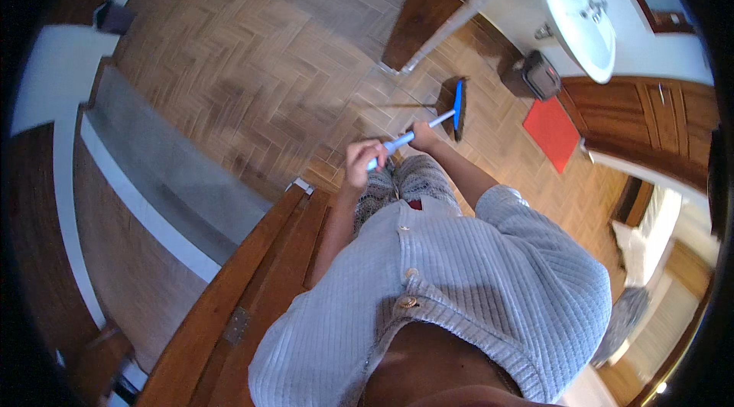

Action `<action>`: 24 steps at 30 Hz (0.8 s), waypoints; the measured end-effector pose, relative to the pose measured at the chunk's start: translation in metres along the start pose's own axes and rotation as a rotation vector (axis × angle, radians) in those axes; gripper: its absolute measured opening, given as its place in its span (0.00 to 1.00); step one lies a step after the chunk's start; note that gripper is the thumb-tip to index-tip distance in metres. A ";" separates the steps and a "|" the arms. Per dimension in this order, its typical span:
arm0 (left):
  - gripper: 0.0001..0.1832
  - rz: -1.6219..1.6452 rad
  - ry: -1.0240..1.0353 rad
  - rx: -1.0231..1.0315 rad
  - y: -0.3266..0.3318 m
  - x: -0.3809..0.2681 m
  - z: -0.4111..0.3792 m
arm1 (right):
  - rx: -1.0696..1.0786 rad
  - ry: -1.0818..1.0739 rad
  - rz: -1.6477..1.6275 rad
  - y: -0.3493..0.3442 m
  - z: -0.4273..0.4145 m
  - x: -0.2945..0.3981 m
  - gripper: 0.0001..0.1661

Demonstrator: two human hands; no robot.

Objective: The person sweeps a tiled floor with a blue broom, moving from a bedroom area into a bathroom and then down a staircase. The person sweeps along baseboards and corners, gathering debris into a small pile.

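Observation:
A broom with a light-blue handle [403, 140] slants away from my body. My left hand [362, 159] is closed around the handle near its upper end. Farther down, my right hand [423, 136] grips the same handle. The broom's blue head [458, 102] has dark bristles [463, 114] and is at the herringbone-patterned floor [275, 63], to the right of my feet. Whether the bristles press on the floor cannot be told. A dark shadow falls beside the head.
A brown wooden door [258, 275] stands close on my left. A door edge [401, 51] juts in ahead. Right of it are a white washbasin [573, 23], a dark waste bin [530, 77], a red mat [553, 132] and a wooden cabinet [642, 114].

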State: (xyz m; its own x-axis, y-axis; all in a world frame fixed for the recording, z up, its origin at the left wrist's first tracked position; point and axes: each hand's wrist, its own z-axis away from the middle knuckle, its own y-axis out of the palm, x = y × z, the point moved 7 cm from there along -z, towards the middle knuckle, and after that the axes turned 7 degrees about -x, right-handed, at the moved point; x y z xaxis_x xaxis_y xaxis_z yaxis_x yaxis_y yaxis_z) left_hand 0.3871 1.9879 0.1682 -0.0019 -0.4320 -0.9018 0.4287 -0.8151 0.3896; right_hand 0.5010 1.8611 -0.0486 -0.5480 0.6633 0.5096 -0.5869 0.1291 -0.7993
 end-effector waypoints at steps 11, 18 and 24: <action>0.11 -0.564 0.055 -0.484 -0.133 -0.101 0.047 | 0.030 -0.556 -0.334 0.131 -0.108 0.231 0.13; 0.09 -0.715 0.256 -0.452 -0.109 -0.149 0.060 | -0.187 -0.556 -0.557 0.051 -0.112 0.299 0.17; 0.10 -0.538 0.431 -0.599 -0.145 -0.182 0.088 | -0.159 -0.505 -0.473 0.042 -0.083 0.326 0.18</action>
State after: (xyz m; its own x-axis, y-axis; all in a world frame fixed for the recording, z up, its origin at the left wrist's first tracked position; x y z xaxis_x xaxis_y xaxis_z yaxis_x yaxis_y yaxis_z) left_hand 0.2455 2.1504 0.2925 -0.0515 0.2281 -0.9723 0.8651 -0.4762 -0.1575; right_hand 0.3470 2.1446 0.0573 -0.4875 0.0915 0.8683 -0.7573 0.4506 -0.4727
